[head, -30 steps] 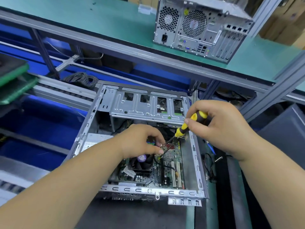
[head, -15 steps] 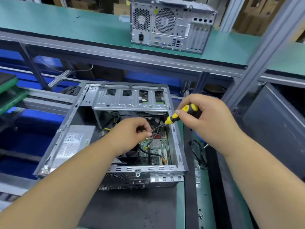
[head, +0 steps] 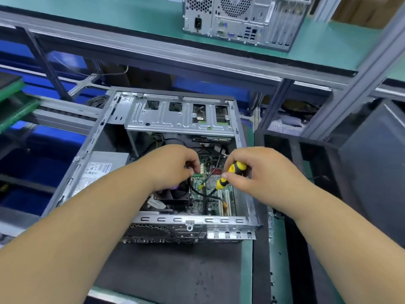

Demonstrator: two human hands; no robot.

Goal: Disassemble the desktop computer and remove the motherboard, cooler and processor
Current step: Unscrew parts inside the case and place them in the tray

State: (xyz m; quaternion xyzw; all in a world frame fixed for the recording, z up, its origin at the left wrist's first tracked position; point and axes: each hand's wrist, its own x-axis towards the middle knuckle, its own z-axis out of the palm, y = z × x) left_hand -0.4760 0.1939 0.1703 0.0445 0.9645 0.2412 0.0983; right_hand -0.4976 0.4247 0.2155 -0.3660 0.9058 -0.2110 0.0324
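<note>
Two desktop computers are in view: one open grey sheet-metal computer case [head: 245, 202] lying on its side on the dark mat [head: 175, 273] of the green-edged workbench, and one closed silver tower computer [head: 243, 18] standing on the green upper shelf [head: 109, 20] behind it, its back panel with two round fan grilles facing the camera. Inside the open case lies one green motherboard [head: 210, 205] on the case floor, with one black square cooler fan [head: 175, 194] seated on it towards the left and one grey power supply box [head: 98, 170] with a white label beside that, at the left wall. A perforated metal drive cage [head: 179, 117] spans the far end of the case. Two bare hands reach into the case from the near side. The left hand [head: 173, 165] hovers over the cooler's far edge, fingers curled inward over the board as if pinching something small; what they hold cannot be made out. The right hand [head: 256, 172] grips one yellow-and-black screwdriver [head: 230, 174], thumb and curled fingers wrapped round its handle, the tool slanting down and left towards the motherboard between the two hands. A black cable [head: 201, 194] loops across the board just below the screwdriver's lower end.
</note>
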